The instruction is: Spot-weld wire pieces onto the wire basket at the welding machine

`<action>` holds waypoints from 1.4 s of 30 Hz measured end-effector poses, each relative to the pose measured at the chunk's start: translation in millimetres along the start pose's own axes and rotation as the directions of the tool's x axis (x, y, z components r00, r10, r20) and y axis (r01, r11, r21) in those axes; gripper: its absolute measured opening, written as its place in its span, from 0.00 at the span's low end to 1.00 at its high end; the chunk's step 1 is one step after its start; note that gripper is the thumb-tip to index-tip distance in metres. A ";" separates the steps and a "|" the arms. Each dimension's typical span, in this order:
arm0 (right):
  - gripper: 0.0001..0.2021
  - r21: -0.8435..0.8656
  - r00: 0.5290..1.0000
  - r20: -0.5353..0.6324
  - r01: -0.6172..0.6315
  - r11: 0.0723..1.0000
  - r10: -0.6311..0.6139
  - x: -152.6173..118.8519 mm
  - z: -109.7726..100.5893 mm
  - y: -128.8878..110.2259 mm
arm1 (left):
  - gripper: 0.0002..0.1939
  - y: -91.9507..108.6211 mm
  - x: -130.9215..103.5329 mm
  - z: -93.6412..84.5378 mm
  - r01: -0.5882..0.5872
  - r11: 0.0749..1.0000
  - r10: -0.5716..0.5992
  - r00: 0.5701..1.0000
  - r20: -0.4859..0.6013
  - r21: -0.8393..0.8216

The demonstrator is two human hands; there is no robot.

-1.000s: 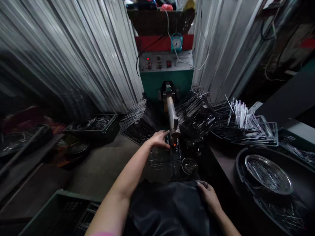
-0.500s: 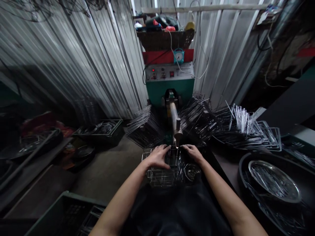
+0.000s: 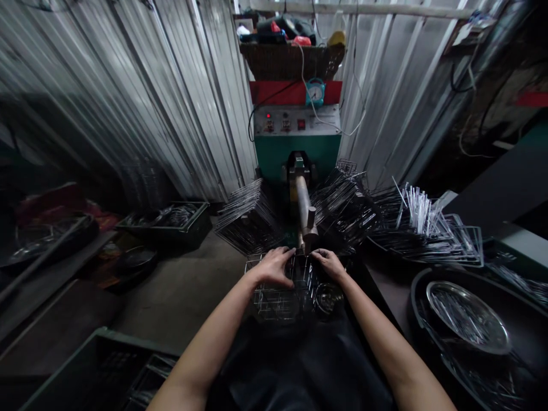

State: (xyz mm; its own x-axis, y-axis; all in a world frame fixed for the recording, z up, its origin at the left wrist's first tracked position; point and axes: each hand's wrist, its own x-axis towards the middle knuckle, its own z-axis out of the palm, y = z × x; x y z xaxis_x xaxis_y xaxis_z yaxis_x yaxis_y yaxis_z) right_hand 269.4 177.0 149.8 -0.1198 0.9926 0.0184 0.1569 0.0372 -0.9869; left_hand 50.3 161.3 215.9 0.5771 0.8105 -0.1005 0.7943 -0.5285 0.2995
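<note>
A wire frame basket lies low in front of the green machine, under the metal arm with its electrode tip. My left hand is on the top edge of the basket, its fingertips close to the tip and its thumb spread away from them. My right hand is just right of the tip, fingers pinched together at the basket's edge; what they hold is too small to name. A small round metal bowl sits below my right hand.
Stacks of wire frames stand left and right of the machine. At the right, a metal dish of rods rests in a large black tub. Green crates are at the left. A teal clock hangs above the control panel.
The view has shifted slightly. Both hands stay near the electrode tip, and the metal arm's tip now looks a little lower, close to the basket's edge.
</note>
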 end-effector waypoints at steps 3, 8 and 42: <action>0.19 -0.016 1.000 0.010 0.010 1.000 -0.010 -0.6 0.6 1.2 | 0.55 -4.0 -0.7 1.5 -0.032 0.999 0.031 0.999 -0.010 -0.024; 0.19 -0.023 0.998 0.053 0.015 1.000 -0.013 1.5 -1.8 6.1 | 0.54 -24.2 10.6 -5.9 -0.087 0.969 0.084 0.996 -0.023 -0.230; 0.21 -0.322 0.981 0.158 0.156 0.934 -0.109 2.7 -21.1 -6.8 | 0.07 -33.8 -66.6 -38.5 -0.326 0.889 0.299 0.945 0.133 0.321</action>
State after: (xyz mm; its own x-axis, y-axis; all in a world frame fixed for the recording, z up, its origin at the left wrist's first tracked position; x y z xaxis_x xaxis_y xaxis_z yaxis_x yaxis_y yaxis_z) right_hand 288.7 181.9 160.0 -0.2901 0.9517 0.1005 0.4434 0.2267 -0.8672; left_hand -22.4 134.9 249.0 0.8079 0.5744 -0.1316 0.5788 -0.8154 -0.0055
